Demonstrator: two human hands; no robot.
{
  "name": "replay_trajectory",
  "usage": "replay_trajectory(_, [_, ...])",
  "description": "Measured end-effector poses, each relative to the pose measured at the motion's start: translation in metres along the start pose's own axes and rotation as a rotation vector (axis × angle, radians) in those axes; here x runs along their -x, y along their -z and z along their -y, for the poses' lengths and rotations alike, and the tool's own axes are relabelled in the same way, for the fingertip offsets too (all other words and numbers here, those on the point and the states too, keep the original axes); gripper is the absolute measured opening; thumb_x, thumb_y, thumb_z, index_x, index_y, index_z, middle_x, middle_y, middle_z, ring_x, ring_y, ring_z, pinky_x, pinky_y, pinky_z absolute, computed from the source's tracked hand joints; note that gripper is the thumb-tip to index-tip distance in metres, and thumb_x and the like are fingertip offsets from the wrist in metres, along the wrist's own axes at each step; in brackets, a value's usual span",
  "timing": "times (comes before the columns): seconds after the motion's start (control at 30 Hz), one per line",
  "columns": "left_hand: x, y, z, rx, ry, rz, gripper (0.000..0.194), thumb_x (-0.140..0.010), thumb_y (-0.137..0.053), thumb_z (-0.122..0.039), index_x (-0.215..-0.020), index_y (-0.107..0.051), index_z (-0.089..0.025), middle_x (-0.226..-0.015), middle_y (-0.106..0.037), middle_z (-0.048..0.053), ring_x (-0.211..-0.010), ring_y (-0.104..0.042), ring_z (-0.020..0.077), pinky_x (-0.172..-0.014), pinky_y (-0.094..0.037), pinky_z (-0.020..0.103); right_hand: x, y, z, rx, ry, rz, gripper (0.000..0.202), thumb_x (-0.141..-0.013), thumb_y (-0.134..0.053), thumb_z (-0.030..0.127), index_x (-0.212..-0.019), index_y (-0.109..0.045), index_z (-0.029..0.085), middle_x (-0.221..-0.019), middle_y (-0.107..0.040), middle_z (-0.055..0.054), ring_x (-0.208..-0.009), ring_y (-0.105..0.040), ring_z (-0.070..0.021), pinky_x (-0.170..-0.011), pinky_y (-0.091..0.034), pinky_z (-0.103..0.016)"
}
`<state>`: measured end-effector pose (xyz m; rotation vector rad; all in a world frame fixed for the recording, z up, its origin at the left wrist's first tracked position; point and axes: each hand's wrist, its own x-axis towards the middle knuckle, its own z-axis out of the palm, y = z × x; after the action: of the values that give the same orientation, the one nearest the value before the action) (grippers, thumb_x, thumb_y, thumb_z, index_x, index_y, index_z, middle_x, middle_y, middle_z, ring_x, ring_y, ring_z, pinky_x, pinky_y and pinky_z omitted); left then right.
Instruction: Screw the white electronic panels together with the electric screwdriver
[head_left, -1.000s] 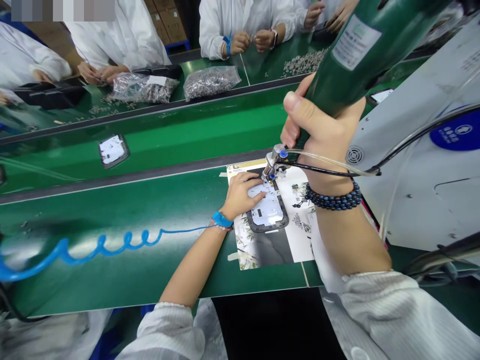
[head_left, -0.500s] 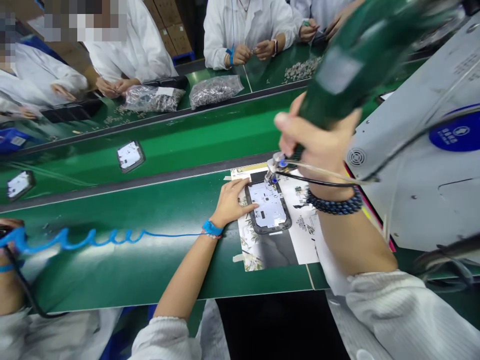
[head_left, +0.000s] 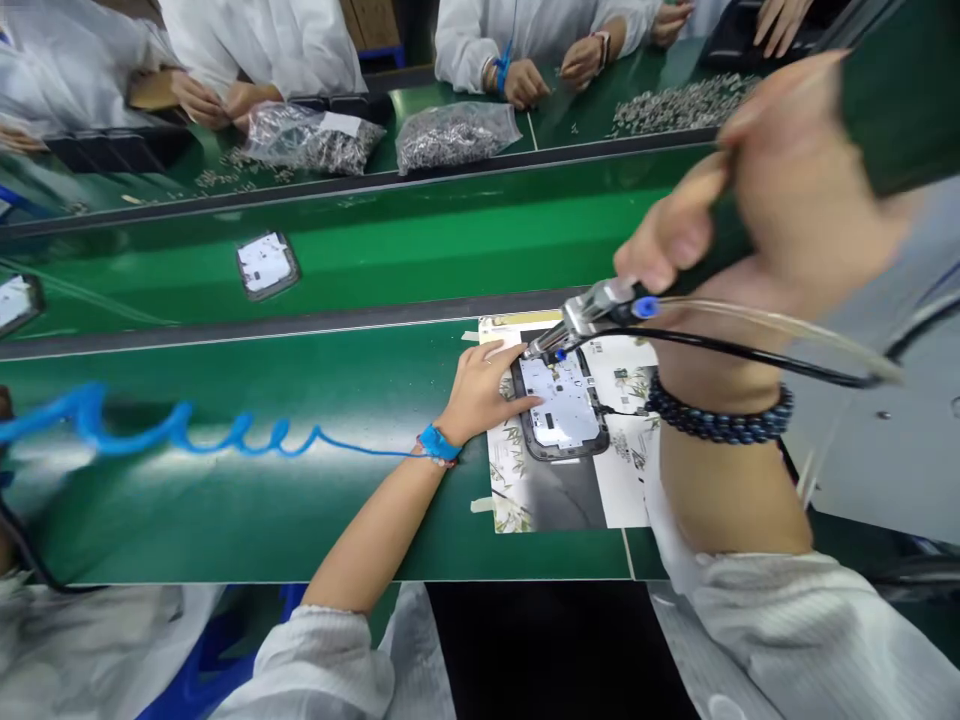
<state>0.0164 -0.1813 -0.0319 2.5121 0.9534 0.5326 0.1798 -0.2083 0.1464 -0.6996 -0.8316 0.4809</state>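
Note:
A dark-framed device part with a white inner plate [head_left: 564, 405] lies on a printed sheet [head_left: 555, 495] taped to the green bench. My left hand [head_left: 484, 392] rests at its left edge, fingers spread, thumb on the white plate. Around that wrist is a blue band [head_left: 435, 442] with a coiled cord. My right hand [head_left: 780, 200] is wrapped round a green power screwdriver [head_left: 911, 100]. The tool's metal nozzle [head_left: 589, 318] tilts down to the left, its tip at the part's upper left corner near my left fingertips.
Beyond a dark rail [head_left: 375, 320], another device part [head_left: 267, 265] lies on the green belt [head_left: 450, 235]. Across it are bags of small metal pieces [head_left: 457, 137], loose pieces [head_left: 682, 105] and several co-workers' hands. A grey machine [head_left: 892, 440] stands at the right.
The screwdriver has tilted over to the right, and its tip has shifted from the part's upper middle to its upper left corner. The camera view has shifted slightly.

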Motion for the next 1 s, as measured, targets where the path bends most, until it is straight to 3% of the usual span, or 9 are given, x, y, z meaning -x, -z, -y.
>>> replay_trajectory(0.07, [-0.001,0.0,0.0,-0.008,-0.002,-0.007,0.079,-0.075,-0.079,-0.061,-0.137,-0.058,-0.018,-0.137,-0.06,0.015,-0.132,-0.049,0.0342,-0.111,-0.036,0.046,0.007,-0.008,-0.008,-0.044,0.035,0.059,0.015,-0.076,-0.07,0.022,-0.072,-0.056,0.018,-0.049,-0.039,0.008,-0.037,-0.035,-0.0065,-0.035,-0.028,-0.024])
replay_trajectory(0.2, [-0.002,0.0,-0.002,-0.007,-0.006,-0.013,0.077,-0.074,-0.081,-0.059,-0.136,-0.059,-0.02,-0.136,-0.06,0.014,-0.13,-0.051,0.0342,-0.109,-0.037,0.046,0.013,-0.01,-0.02,-0.107,-0.005,0.142,0.015,-0.079,-0.073,0.02,-0.071,-0.06,0.019,-0.048,-0.04,0.008,-0.038,-0.037,-0.0044,-0.037,-0.028,-0.022])
replay_trajectory(0.63, [-0.003,-0.002,-0.002,0.014,0.008,-0.034,0.093,-0.073,-0.08,-0.061,-0.148,-0.044,-0.018,-0.133,-0.061,0.015,-0.126,-0.052,0.0344,-0.106,-0.039,0.047,0.015,-0.009,-0.021,-0.102,-0.023,0.156,0.02,-0.08,-0.069,0.014,-0.066,-0.056,0.017,-0.049,-0.038,0.007,-0.039,-0.038,-0.0045,-0.037,-0.029,-0.023])
replay_trajectory(0.87, [-0.003,-0.003,-0.002,0.02,0.037,-0.039,0.098,-0.069,-0.084,-0.059,-0.148,-0.042,-0.02,-0.13,-0.061,0.014,-0.124,-0.053,0.0349,-0.106,-0.039,0.048,0.015,-0.009,-0.031,-0.001,-0.056,0.158,0.031,-0.073,-0.082,0.03,-0.063,-0.054,0.021,-0.049,-0.039,0.007,-0.038,-0.036,-0.0063,-0.035,-0.028,-0.025])
replay_trajectory(1.0, [-0.003,-0.003,0.003,0.05,0.039,-0.042,0.102,-0.071,-0.084,-0.055,-0.152,-0.035,-0.018,-0.132,-0.06,0.016,-0.123,-0.054,0.0341,-0.106,-0.039,0.047,0.021,-0.01,-0.026,0.043,-0.093,0.208,0.038,-0.075,-0.08,0.038,-0.061,-0.05,0.021,-0.047,-0.038,0.007,-0.039,-0.037,-0.0075,-0.04,-0.03,-0.027])
